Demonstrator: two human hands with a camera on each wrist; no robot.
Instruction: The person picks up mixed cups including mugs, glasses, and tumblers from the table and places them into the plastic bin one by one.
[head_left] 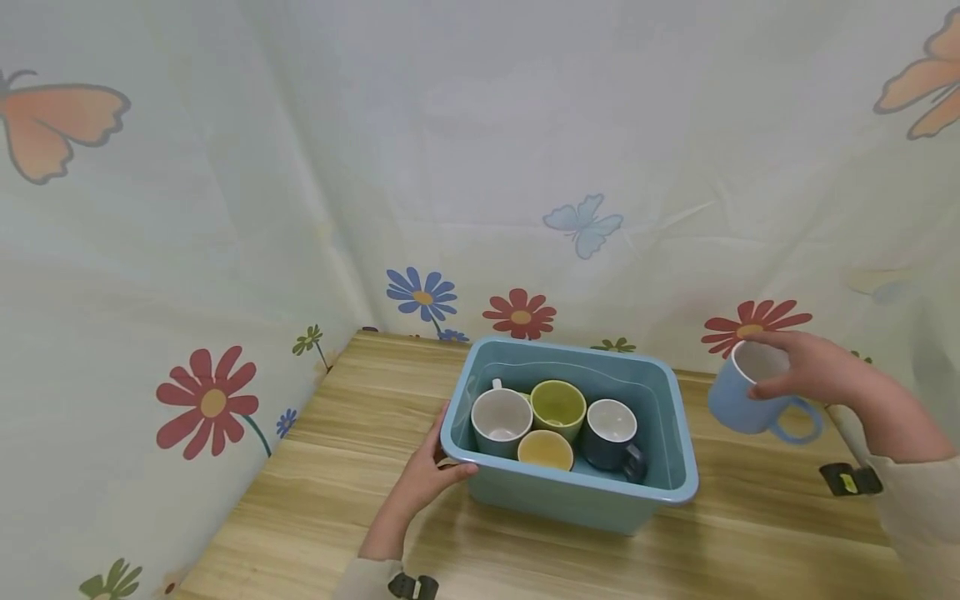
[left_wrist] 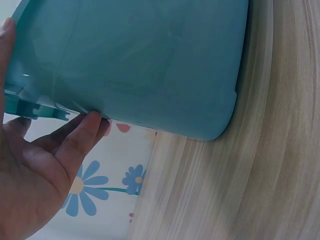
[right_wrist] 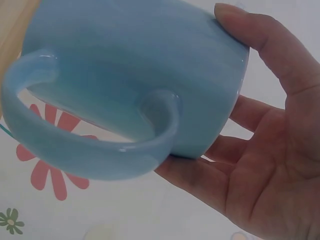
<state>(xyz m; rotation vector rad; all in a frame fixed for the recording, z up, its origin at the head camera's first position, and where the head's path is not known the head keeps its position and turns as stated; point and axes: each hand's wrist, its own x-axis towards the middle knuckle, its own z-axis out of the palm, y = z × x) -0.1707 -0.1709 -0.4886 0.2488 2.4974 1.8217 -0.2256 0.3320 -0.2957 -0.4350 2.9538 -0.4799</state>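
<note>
A light blue mug [head_left: 738,400] is held up to the right of the bin, its handle pointing down and right. My right hand [head_left: 817,371] grips it by the rim, thumb on the near side and fingers on the far side. In the right wrist view the mug's handle [right_wrist: 95,160] hangs free of the fingers. A blue plastic bin [head_left: 555,492] stands on the table, and my left hand [head_left: 427,483] holds its near left corner. The fingers [left_wrist: 82,135] press the outer wall under the rim, and the thumb lies along the front.
Inside the bin stand a white-lined mug [head_left: 502,417], a green mug [head_left: 558,408], a yellow-lined cup [head_left: 546,450] and a dark mug [head_left: 611,437]. The wooden table [head_left: 390,375] meets a flowered curtain [head_left: 480,208] at the back and left. Each wrist wears a black strap [head_left: 851,481].
</note>
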